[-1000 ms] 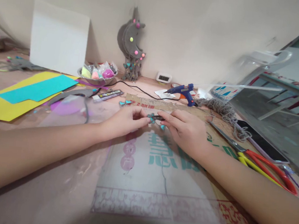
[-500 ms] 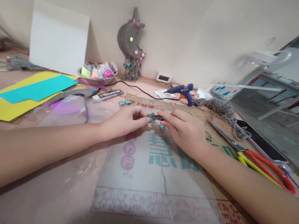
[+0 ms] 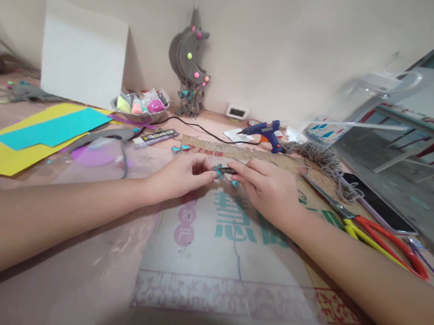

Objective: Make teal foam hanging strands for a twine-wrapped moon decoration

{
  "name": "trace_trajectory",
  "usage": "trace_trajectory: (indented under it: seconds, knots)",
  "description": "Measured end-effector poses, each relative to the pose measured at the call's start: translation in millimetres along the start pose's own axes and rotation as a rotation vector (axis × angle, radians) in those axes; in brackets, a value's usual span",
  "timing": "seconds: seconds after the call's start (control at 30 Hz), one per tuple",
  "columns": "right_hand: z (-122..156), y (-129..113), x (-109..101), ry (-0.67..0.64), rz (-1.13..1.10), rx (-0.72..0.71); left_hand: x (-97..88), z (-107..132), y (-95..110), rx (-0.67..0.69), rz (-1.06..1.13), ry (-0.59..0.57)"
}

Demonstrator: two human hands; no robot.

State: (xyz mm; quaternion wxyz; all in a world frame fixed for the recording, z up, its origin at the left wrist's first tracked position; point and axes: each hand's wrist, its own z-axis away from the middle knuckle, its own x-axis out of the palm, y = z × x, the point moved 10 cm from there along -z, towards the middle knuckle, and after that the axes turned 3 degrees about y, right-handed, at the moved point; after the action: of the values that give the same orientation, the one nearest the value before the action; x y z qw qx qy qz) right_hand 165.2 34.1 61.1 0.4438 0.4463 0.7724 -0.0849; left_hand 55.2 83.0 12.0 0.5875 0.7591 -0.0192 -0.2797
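Between my hands is a small grey and turquoise ornament (image 3: 219,171), too small to make out fully. My left hand (image 3: 184,177) pinches its left side between thumb and fingertips. My right hand (image 3: 266,186) is closed on a thin dark stick-like piece (image 3: 230,171) whose tip meets the ornament; what kind of tool it is I cannot tell. A turquoise bit (image 3: 235,184) hangs just under the right fingers. Below, a grey thread (image 3: 237,252) trails over the clear plastic sheet (image 3: 199,261) that covers printed cardboard.
Behind my hands lie small turquoise hearts (image 3: 180,149), a blue glue gun (image 3: 264,131) and a bowl of clay packets (image 3: 140,113). Grey yarn (image 3: 321,160), scissors (image 3: 366,222) and a phone (image 3: 383,206) are at right. A decorated moon (image 3: 189,56) stands by the wall.
The view has shifted very slightly. Both hands keep the same grip on the ornament and the dark piece, with almost no movement.
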Motion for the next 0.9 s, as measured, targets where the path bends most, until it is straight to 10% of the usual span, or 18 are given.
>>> trace_trajectory:
  seconds: [0.9]
  knots:
    - [-0.8,-1.5,-1.9,0.03,-0.006,-0.015,2.0,-0.2,-1.5,-0.036,0.06,-0.032]
